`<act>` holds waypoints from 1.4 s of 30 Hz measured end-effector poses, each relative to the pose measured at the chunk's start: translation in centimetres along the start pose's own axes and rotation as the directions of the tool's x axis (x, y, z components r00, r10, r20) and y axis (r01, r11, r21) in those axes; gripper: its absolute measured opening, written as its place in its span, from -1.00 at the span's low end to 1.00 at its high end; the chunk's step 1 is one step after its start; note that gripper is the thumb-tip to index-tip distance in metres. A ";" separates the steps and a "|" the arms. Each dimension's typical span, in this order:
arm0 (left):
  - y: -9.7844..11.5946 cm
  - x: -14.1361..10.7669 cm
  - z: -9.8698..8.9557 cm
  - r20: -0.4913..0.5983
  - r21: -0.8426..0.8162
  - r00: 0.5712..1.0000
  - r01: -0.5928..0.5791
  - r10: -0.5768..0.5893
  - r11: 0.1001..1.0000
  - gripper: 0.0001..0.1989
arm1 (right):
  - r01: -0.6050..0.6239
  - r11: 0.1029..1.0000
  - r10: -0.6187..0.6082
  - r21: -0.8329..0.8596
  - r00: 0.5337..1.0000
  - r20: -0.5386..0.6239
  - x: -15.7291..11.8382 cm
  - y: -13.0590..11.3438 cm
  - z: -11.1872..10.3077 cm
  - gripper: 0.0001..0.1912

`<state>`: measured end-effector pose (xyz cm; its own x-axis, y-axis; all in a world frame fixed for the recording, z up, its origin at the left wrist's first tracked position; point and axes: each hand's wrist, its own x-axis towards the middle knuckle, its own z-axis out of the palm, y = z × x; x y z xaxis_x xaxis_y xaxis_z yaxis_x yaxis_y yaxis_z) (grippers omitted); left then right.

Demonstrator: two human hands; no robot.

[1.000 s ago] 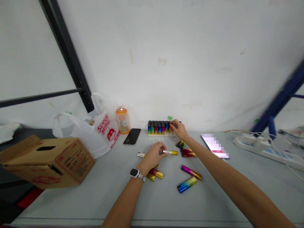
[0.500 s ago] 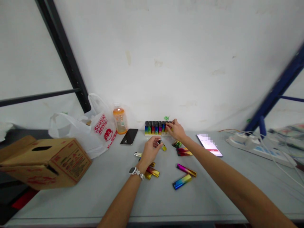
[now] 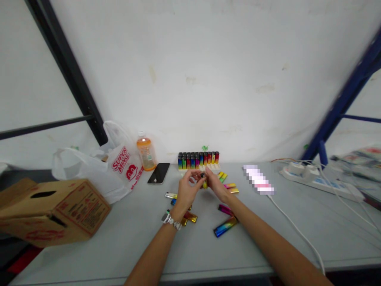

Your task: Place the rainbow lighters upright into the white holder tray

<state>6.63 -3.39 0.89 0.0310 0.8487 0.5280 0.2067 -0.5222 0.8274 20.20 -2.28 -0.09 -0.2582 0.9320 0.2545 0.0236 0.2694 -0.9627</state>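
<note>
Both hands meet over the middle of the table, in front of a white tray (image 3: 215, 167) of upright lighters (image 3: 190, 159) with black tops. My left hand (image 3: 187, 190), with a watch on its wrist, is closed on a yellow lighter (image 3: 205, 184) with a dark top. My right hand (image 3: 218, 186) comes in from the other side with its fingers against the same lighter, partly hidden. Beside my left wrist lie several loose lighters (image 3: 191, 217). To the right are a blue-yellow lighter (image 3: 224, 227), a magenta one (image 3: 225, 209) and a few more (image 3: 231, 188).
A dark phone (image 3: 159, 173) and an orange-capped-looking drink bottle (image 3: 146, 153) stand back left, near a white plastic bag (image 3: 119, 171) and a cardboard box (image 3: 71, 210). On the right are a lit phone (image 3: 258, 180) with a white cable (image 3: 297, 227) and a power strip (image 3: 321, 183).
My right hand has left the right end of the tray's lighter row and come down to my left hand. The lighter it was touching there now stands in the row.
</note>
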 end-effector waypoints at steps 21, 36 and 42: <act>-1.5 -0.1 -1.0 0.195 0.341 0.979 -0.123 0.058 0.932 -0.89 | -0.026 0.990 -0.031 -0.141 0.923 -0.385 -1.4 0.5 -1.0 -0.49; -2.3 -0.6 -0.1 0.240 0.333 0.971 -0.068 -0.015 0.941 -0.86 | 0.015 0.951 -0.162 -0.310 0.876 -0.454 -0.8 0.9 -1.5 -0.72; -2.0 -0.1 1.5 0.190 0.248 0.981 -0.069 0.021 0.966 -0.85 | 0.052 0.963 -0.154 -0.264 0.912 -0.381 -0.9 0.4 -1.6 -0.65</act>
<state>7.65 -2.32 -1.08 0.2210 0.8377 0.4995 0.4405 -0.5426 0.7152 22.03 -2.63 -0.59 0.1288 0.9007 0.4148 0.2644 0.3720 -0.8898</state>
